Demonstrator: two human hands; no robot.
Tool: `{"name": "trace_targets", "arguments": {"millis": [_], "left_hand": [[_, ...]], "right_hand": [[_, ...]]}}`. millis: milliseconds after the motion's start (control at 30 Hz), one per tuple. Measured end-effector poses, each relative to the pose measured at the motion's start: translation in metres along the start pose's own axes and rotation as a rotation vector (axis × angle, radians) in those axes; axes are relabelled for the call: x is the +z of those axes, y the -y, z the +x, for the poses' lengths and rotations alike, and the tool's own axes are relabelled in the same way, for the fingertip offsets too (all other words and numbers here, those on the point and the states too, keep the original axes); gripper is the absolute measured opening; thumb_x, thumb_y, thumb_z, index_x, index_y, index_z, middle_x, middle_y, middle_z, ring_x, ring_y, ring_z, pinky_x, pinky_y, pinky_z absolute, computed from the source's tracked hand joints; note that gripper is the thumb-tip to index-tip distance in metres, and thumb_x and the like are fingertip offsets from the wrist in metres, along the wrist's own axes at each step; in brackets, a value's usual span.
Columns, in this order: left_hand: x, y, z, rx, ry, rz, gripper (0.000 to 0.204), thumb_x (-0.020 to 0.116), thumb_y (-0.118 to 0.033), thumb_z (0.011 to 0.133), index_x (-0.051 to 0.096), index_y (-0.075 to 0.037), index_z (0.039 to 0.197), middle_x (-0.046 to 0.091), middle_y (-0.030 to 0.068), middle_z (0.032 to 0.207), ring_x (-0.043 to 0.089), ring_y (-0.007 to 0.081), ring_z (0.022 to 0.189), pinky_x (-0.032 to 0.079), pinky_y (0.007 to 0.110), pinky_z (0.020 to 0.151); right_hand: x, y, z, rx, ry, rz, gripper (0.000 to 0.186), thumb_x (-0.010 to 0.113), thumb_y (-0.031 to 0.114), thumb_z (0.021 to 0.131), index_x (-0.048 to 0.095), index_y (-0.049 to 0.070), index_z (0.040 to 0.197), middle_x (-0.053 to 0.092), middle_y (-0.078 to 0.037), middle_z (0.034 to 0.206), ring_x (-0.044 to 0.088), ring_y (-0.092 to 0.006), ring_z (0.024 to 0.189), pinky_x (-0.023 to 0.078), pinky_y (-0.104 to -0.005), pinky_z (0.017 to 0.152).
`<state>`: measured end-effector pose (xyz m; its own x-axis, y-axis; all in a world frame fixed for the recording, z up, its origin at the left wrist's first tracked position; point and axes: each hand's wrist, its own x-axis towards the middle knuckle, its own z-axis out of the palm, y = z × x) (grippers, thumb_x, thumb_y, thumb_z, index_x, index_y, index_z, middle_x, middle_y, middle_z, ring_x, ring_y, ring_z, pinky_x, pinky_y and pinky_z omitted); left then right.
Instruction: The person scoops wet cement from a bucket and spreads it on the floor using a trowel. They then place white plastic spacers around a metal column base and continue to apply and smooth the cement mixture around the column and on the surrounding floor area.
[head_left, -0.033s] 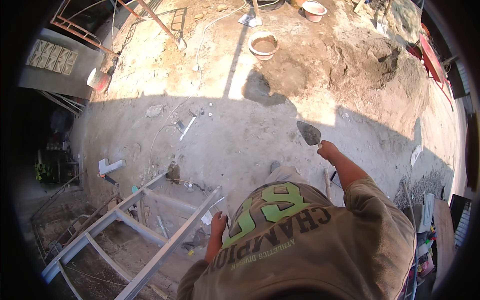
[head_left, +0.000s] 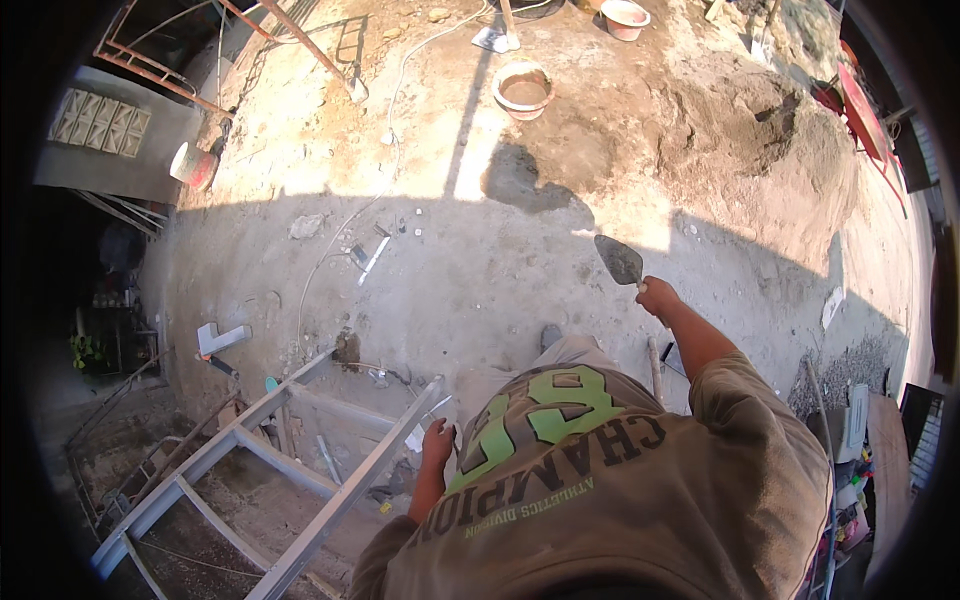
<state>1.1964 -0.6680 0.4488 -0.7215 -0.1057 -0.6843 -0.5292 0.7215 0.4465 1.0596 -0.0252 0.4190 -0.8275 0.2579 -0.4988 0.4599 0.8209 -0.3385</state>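
Note:
My right hand (head_left: 657,297) is closed round the handle of a pointed trowel (head_left: 620,262), its grey blade stretching away from me over the shaded ground. My left hand (head_left: 437,440) hangs low at my side by the upper end of a metal ladder (head_left: 345,500). Its fingers are loosely curled and a little apart, and I make out nothing in them. A narrow gap seems to lie between that hand and the ladder's rail.
Ahead, a round tub (head_left: 524,90) of brownish material stands in sunlight, with another tub (head_left: 625,18) beyond. A sand heap (head_left: 750,130) and a red wheelbarrow (head_left: 862,115) are at the right. A pale cable (head_left: 397,150) crosses the ground. A bucket (head_left: 193,166) leans at the left.
The view has shifted very slightly. Both hands and the trowel keep nearly the same pose.

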Motion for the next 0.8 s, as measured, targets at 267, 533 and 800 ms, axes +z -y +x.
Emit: {"name": "trace_targets", "arguments": {"millis": [267, 533, 800], "left_hand": [[-0.04, -0.156, 0.196, 0.06, 0.176, 0.09, 0.049, 0.065, -0.033, 0.095, 0.061, 0.0, 0.131, 0.064, 0.0272, 0.126, 0.062, 0.0384, 0.119, 0.048, 0.044, 0.101], [0.05, -0.334, 0.361, 0.234, 0.063, -0.033, 0.045, 0.063, -0.026, 0.095, 0.059, -0.001, 0.132, 0.06, 0.0245, 0.13, 0.055, 0.0388, 0.124, 0.042, 0.045, 0.107], [0.097, -0.357, 0.349, -0.021, 0.105, 0.034, 0.048, 0.067, -0.011, 0.084, 0.056, 0.0, 0.13, 0.052, 0.025, 0.137, 0.048, 0.0417, 0.129, 0.038, 0.049, 0.111]], "right_hand": [[-0.008, 0.033, 0.118, 0.255, 0.163, 0.189, 0.043, 0.068, 0.029, 0.081, 0.061, 0.007, 0.116, 0.069, -0.025, 0.108, 0.065, -0.0426, 0.105, 0.051, -0.0495, 0.089], [0.086, 0.047, 0.331, 0.235, 0.3, 0.385, 0.049, 0.07, 0.032, 0.085, 0.059, 0.009, 0.127, 0.07, -0.024, 0.106, 0.065, -0.0439, 0.105, 0.051, -0.047, 0.088], [0.301, -0.013, 0.488, 0.1, 0.615, 0.173, 0.045, 0.06, 0.036, 0.087, 0.059, 0.01, 0.124, 0.069, -0.027, 0.11, 0.064, -0.0457, 0.106, 0.05, -0.0537, 0.091]]}}
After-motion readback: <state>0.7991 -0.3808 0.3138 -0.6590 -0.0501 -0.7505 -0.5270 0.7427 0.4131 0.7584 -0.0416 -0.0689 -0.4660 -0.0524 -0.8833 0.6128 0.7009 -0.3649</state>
